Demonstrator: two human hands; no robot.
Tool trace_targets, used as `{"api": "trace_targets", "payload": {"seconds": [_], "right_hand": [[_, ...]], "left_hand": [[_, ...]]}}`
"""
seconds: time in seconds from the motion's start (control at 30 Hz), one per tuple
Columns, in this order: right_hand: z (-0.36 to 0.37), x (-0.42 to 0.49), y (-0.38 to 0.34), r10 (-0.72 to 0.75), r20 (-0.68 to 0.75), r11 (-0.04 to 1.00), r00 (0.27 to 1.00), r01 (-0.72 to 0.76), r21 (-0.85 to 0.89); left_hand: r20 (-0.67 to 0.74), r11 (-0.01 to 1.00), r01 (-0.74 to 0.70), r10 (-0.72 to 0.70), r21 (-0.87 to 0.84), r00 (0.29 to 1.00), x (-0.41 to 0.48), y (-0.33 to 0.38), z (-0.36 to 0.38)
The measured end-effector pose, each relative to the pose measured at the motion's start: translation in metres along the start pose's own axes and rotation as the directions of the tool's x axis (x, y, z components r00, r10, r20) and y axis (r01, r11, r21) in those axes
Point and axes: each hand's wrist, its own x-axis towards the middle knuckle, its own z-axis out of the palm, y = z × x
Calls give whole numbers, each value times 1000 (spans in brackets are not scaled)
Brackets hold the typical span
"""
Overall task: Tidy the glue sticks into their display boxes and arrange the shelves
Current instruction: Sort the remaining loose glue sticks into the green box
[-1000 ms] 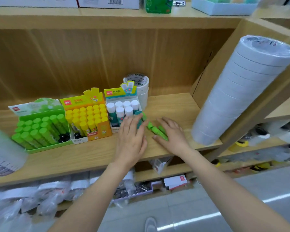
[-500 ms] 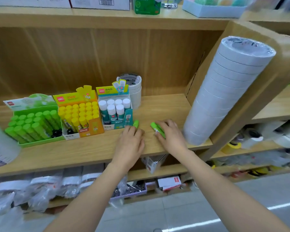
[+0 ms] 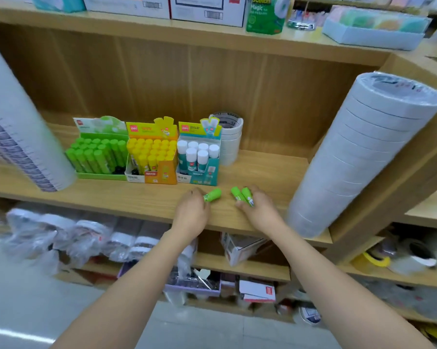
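Note:
Three display boxes stand in a row on the wooden shelf (image 3: pixel 136 197): a green box (image 3: pixel 100 154) of green glue sticks, a yellow box (image 3: pixel 152 157) of yellow-capped sticks, and a teal box (image 3: pixel 199 157) of white-capped sticks. In front of the teal box, my left hand (image 3: pixel 191 212) grips one green glue stick (image 3: pixel 213 195). My right hand (image 3: pixel 259 210) holds two green glue sticks (image 3: pixel 241 195) side by side, just above the shelf.
A short stack of white tape rolls (image 3: pixel 230 137) stands behind the teal box. Tall stacks of tape rolls flank the shelf at the right (image 3: pixel 363 152) and left (image 3: pixel 18 137). Boxes line the shelf above; bagged goods fill the shelves below.
Both hands went from lying flat over the loose green sticks to curling round them and lifting them. The left now has one, the right two. The camera pulled back.

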Motion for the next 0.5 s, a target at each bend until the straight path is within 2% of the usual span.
{"api": "trace_targets", "payload": {"seconds": [0.07,0.13,0.17,0.23,0.33,0.4,0.5], "right_hand": [[4,-3,-10,-48,-28,987,998,51,153],[8,-7,-26,-107,-53,945,993,118,305],[11,-9,-36,-141,-63,917,988,155,367],[18,-9,-55,-221,-69,876,973,229,425],[34,-9,-85,-303,-67,830,951,298,472],[48,-8,-105,-331,-82,807,940,327,491],[77,-1,-135,-353,-95,792,931,351,499]], "left_hand": [[24,960,131,-129,-248,991,-7,1,-11],[93,818,250,-238,-518,967,-14,1,-23],[131,723,277,-252,-633,959,-18,1,-29],[135,577,228,-200,-784,970,-22,-5,-41],[8,499,93,-170,-862,985,-23,-23,-61],[-30,473,68,-197,-879,980,-19,-42,-74],[-49,508,52,-182,-860,982,-12,-79,-96]]}}
